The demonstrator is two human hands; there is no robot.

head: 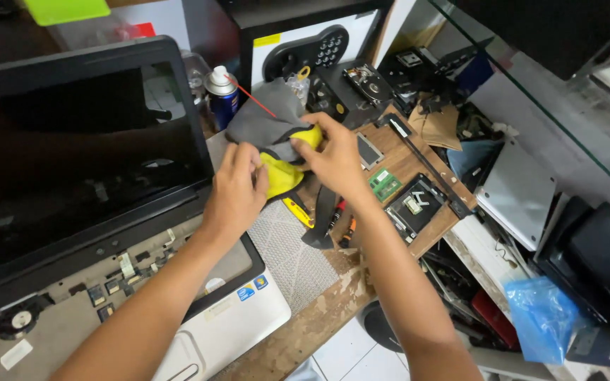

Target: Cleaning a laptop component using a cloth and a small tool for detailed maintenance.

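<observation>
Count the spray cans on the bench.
1: a spray can with a thin red straw stands behind the grey-and-yellow cloth, right of the laptop screen. Clutter may hide others.

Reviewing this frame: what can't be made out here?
- Head view: the left hand fingertips are buried in the grey-and-yellow cloth.
- The spray can lower body sits behind the laptop lid.
- The laptop base is cut off by the bottom edge.
- The small green board details are too small.

Two bare forearms extend into the frame from below, sleeveless as far as visible, ending in the left hand point(234, 194) and the right hand point(335, 159). No gloves, rings, watch or wristbands show; fingernails are short and unpainted.
</observation>
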